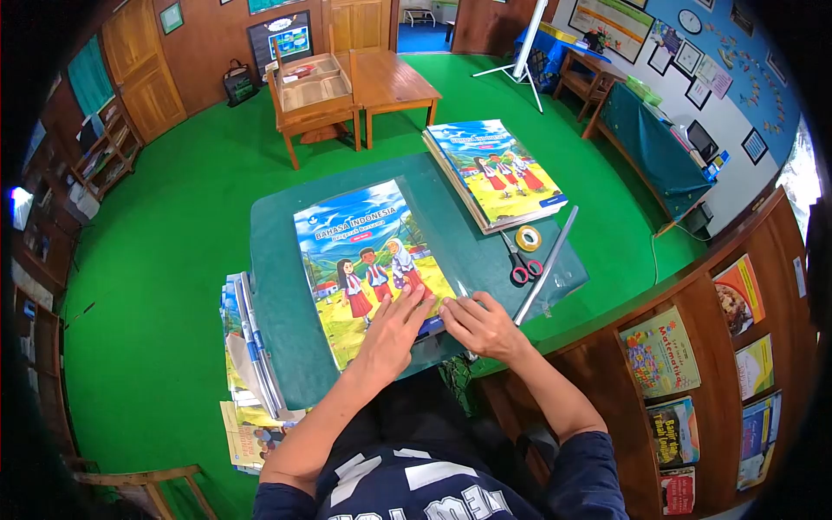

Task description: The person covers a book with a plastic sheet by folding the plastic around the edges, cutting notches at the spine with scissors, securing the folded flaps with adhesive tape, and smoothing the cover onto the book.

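A textbook titled Bahasa Indonesia (368, 247) lies face up on the green-topped table (282, 230). Clear plastic film (446, 251) shows along its right side. My left hand (390, 334) rests on the lower part of the cover, fingers stretched out and lying flat. At the book's lower right corner, my right hand (479, 327) has its fingers bent and pressed together at the film's edge; its thumb side is partly hidden. To the right are scissors (524, 269) with black and pink handles, a roll of tape (528, 238) and a long rolled clear sheet (548, 264).
A stack of matching textbooks (498, 173) stands at the table's far right. More books (247, 347) are piled beside the left edge. A wooden display rack (598, 368) with books is close on my right. A wooden desk (394, 82) and chair (314, 95) stand ahead.
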Demonstrator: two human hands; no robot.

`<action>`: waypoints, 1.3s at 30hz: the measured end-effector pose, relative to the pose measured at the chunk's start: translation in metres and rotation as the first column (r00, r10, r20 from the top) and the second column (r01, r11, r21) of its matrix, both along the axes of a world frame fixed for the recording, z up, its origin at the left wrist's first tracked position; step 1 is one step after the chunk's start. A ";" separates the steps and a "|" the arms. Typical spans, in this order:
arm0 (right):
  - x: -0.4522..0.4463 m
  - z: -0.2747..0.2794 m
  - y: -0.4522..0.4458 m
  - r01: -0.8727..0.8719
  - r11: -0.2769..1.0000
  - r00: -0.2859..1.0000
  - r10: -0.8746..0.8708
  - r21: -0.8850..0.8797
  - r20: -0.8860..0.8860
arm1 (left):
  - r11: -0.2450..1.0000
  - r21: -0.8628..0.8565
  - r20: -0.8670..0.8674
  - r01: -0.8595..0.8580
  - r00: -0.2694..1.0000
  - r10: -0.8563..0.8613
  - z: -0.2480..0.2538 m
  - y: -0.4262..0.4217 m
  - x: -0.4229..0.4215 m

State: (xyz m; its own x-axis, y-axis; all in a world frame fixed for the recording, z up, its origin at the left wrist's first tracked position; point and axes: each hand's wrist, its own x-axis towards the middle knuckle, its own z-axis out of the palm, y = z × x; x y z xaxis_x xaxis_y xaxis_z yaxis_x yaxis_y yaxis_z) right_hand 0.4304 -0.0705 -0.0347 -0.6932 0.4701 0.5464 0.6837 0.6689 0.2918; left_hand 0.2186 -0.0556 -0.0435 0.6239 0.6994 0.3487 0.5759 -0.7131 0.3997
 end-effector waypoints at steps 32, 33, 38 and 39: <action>0.003 0.017 0.011 -0.062 0.990 0.993 0.048 0.127 0.107 | 0.948 0.245 0.244 -0.205 0.959 0.144 -0.010 -0.031 -0.041; 0.004 0.015 0.011 -0.061 0.990 0.993 0.047 0.130 0.108 | 0.947 0.248 0.245 -0.204 0.959 0.143 -0.009 -0.030 -0.040; 0.006 0.008 0.007 -0.075 0.993 0.981 0.089 -0.088 0.174 | 0.963 0.200 0.204 -0.180 0.969 0.139 -0.007 -0.033 -0.042; 0.006 0.009 0.008 -0.081 0.992 0.978 0.098 -0.097 0.182 | 0.974 0.164 0.225 -0.158 0.967 0.119 -0.006 -0.032 -0.044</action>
